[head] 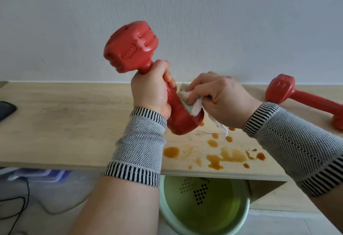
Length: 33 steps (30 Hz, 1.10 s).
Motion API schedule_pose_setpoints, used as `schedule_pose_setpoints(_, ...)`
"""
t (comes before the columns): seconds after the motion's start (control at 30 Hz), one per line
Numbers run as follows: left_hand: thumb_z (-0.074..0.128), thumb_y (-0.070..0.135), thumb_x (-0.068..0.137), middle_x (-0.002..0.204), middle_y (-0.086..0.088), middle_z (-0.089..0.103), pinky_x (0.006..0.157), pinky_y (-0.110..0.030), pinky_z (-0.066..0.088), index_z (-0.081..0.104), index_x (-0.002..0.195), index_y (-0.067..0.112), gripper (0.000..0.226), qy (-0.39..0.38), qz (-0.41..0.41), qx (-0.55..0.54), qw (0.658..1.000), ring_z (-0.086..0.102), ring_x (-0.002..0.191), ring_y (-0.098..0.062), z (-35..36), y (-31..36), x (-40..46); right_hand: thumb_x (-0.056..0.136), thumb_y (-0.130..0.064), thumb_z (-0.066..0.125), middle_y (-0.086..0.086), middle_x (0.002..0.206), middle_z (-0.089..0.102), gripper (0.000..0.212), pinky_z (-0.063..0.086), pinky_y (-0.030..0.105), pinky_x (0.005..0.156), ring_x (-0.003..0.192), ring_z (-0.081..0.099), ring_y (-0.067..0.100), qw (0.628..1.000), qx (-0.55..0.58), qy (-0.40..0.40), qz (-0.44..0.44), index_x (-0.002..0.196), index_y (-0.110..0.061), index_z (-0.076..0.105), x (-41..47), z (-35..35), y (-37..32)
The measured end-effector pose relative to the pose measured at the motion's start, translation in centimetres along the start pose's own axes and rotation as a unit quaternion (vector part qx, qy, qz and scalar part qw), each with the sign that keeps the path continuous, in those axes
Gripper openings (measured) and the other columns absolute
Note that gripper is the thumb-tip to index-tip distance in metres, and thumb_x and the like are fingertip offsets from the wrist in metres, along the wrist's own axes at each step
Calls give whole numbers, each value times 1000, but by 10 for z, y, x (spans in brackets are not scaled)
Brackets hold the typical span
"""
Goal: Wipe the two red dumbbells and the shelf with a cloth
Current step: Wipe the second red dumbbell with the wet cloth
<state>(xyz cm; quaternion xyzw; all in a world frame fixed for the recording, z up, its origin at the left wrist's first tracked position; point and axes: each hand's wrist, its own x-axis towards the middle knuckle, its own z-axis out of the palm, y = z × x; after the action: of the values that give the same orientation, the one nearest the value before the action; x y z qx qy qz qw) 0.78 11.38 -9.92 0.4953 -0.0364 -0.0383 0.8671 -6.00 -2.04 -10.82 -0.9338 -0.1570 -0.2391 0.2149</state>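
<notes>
Centrally, wooden shelf (74, 123) spans the frame, orange stains (222, 155) lower centre | left hand (152, 93) grips a tilted red dumbbell (141, 56) by its handle, embossed lettering unreadable | second dumbbell (297, 95) lies right | right hand (219, 97) pinches white cloth (193, 106) against the held dumbbell's lower head | phone (6, 109) left edge.

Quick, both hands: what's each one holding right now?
Left hand: gripping the handle of the raised red dumbbell.
Right hand: pinching the cloth against that dumbbell's lower end.
</notes>
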Motion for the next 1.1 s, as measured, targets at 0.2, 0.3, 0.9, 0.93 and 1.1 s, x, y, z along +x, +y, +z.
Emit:
schedule_pose_setpoints(0.2, 54, 8, 89, 48, 5, 40, 54, -27, 35, 44, 59, 17, 33, -53, -81, -65, 993, 39, 41, -11, 2, 4, -7, 83, 1, 54, -5, 96, 69, 30, 51, 33, 87, 91, 63, 15, 983, 24, -124, 136, 88, -20, 75, 25, -1, 16)
schedule_pose_setpoints(0.3, 53, 12, 90, 49, 7, 38, 54, -24, 35, 44, 60, 20, 33, -83, -118, -89, 985, 38, 41, -8, 2, 9, -6, 85, -4, 60, -5, 83, 72, 25, 54, 30, 80, 84, 65, 10, 957, 108, -163, 217, 83, -24, 75, 20, 0, 23)
schedule_pose_setpoints(0.9, 60, 13, 88, 59, 0, 48, 51, -24, 40, 55, 75, 14, 14, 33, -51, -39, 997, 47, 50, -14, 0, 4, -3, 83, 1, 54, -13, 99, 68, 38, 46, 16, 87, 96, 59, 4, 970, 110, -111, 188, 81, -31, 73, 15, -34, -7)
schedule_pose_setpoints(0.93, 58, 12, 88, 64, -1, 50, 54, -25, 43, 57, 80, 12, 8, 25, -58, -73, 995, 50, 56, -15, 0, 5, -3, 84, 0, 54, -11, 94, 68, 38, 47, 18, 85, 94, 60, 5, 965, 127, -56, 222, 79, -33, 72, 14, -35, -1)
schedule_pose_setpoints(1.1, 56, 4, 93, 79, 2, 64, 83, -37, 52, 62, 98, 10, 10, -46, -24, -7, 999, 64, 82, -14, -8, 9, 3, 86, -9, 58, -7, 89, 71, 23, 53, 30, 81, 88, 65, 9, 934, 172, 75, 304, 84, -25, 74, 7, -38, 17)
